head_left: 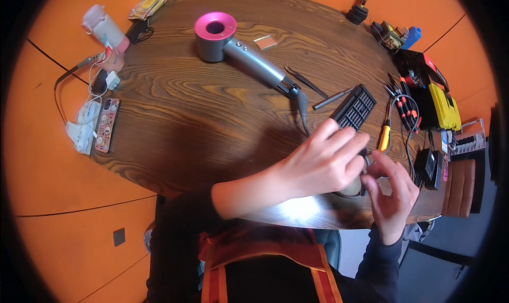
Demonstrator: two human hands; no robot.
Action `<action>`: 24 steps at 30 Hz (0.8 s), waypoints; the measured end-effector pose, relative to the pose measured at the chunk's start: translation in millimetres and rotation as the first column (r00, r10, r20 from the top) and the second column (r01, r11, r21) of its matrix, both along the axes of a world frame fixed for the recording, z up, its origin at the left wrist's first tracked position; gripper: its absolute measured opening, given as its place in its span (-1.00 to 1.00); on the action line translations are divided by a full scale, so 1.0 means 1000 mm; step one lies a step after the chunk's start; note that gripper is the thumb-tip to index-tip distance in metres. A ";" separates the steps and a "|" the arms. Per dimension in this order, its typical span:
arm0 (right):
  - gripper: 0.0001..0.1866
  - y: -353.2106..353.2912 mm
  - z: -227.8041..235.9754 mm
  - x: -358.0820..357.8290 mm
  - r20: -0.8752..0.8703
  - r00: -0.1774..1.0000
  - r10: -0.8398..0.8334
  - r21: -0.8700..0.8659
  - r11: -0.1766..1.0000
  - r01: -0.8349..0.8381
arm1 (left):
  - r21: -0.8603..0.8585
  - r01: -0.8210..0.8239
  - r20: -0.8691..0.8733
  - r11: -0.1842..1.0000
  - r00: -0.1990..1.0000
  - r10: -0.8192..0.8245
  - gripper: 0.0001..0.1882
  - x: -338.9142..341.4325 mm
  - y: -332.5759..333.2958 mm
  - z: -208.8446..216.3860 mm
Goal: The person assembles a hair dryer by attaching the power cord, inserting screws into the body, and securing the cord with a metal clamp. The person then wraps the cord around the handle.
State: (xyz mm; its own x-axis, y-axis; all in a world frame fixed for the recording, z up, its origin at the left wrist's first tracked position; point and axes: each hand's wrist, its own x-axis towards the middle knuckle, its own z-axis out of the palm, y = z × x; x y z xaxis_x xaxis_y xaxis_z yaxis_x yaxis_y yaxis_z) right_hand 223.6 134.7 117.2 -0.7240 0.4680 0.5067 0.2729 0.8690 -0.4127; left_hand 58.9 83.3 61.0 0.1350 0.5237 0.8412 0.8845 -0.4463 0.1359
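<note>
Wood-grained and round, the table point(175, 122) carries its things spread well apart, which leaves a wide bare stretch in its middle and left. Both hands work at the near right edge. The left hand point(318, 167) reaches across with fingers curled down over something small that its palm hides; I cannot tell what it grips. The right hand point(389, 189) sits just beside it, fingers bent and thumb pinched toward the same spot, so the two seem to steady one small item between them, close to the body where the view is good.

A grey hair dryer point(238, 48) with a pink ring lies on its side at the far middle, its cord point(303, 114) trailing toward the hands. Beside the cord lie black tweezers point(305, 81), a slim grey driver point(333, 98) and a black bit case point(354, 107), all within short reach. A yellow-handled tool point(384, 137) rests just past the fingertips.

Room to move is tight on the right, where red and black tools point(408, 109) and a yellow box point(444, 107) crowd the rim. At the left edge sit a phone point(107, 125), white cables point(85, 122) and a pink bottle point(103, 29).
</note>
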 end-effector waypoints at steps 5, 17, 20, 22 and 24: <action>-0.52 -0.008 -0.003 0.003 0.043 0.993 -0.110 -0.169 0.979 0.115 | 0.020 0.031 0.042 0.999 0.999 -0.032 -0.89 0.008 0.004 0.001; -0.83 0.000 -0.012 0.007 -0.489 0.872 0.002 0.079 0.996 0.042 | -0.258 0.280 0.346 0.925 0.920 -0.183 -0.73 -0.008 -0.001 -0.004; -0.91 0.007 -0.010 0.001 -0.600 0.798 -0.053 0.105 0.984 0.144 | -0.312 0.460 0.518 0.831 0.816 -0.258 -0.69 -0.009 -0.001 -0.006; -0.91 0.016 -0.003 0.004 -0.685 0.703 -0.190 0.050 0.951 0.305 | -0.317 0.610 0.698 0.726 0.668 -0.257 -0.67 -0.017 0.000 -0.007; -0.87 0.036 0.010 0.016 -0.815 0.561 -0.146 0.002 0.967 0.253 | -0.340 0.551 0.700 0.762 0.689 -0.187 -0.63 -0.027 0.001 -0.005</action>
